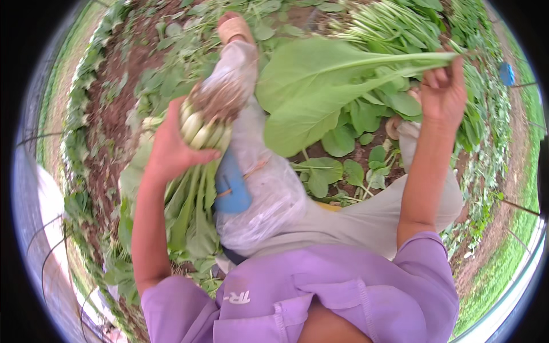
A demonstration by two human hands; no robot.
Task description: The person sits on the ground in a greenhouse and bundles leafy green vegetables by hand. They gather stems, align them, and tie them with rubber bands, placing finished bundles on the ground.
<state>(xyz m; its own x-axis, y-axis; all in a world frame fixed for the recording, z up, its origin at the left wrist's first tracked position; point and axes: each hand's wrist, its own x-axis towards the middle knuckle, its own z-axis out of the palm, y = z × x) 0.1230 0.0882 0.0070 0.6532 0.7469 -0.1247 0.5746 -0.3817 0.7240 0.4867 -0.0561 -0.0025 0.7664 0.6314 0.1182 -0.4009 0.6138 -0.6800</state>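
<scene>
On the left, my left hand (171, 145) is closed around a bunch of leafy greens (206, 130), its roots pointing up and its leaves hanging down beside my leg. My right hand (444, 92), raised at the right, pinches the stalk end of a large green plant (309, 94) with broad leaves that reach left over my lower legs. A blue pad or piece of plastic (231, 182) lies against my leg, next to the bunch. Clear plastic film (266, 193) wraps that leg.
A pile of greens with pale stalks (386, 28) lies beyond my right hand. Loose leaves (319, 173) lie on the soil between my legs. Leafy rows run along both sides. A blue object (507, 74) is at the far right, near thin hoops.
</scene>
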